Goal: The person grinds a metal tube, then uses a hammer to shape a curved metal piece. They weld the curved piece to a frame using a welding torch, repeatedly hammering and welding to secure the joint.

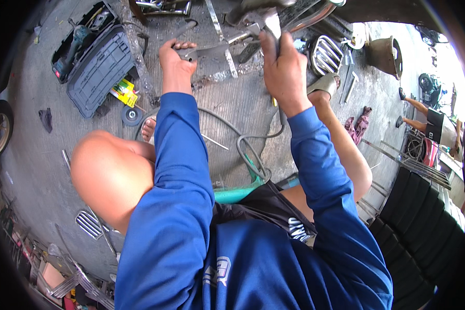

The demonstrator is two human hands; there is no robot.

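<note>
My left hand [176, 59] curls around the near end of a grey metal tube [212, 52], whose open end shows beside the palm. The tube runs rightward toward a blurred metal part by my other hand. My right hand [285, 70] is closed around a dark-handled tool with a pale metal head [272, 23], its thumb along the handle; the exact kind is unclear. A flat metal strip [227, 54] lies beneath the tube on the floor. Below my right wrist, a grey cable [240, 142] loops across the concrete between my legs.
An open dark toolbox [101, 72] holding a teal power tool [81, 37] lies at left, near a grinding disc [132, 115]. A slotted chrome piece [326, 55], a bucket [385, 57] and a cloth [358, 125] lie right. Another person [436, 124] is farther right.
</note>
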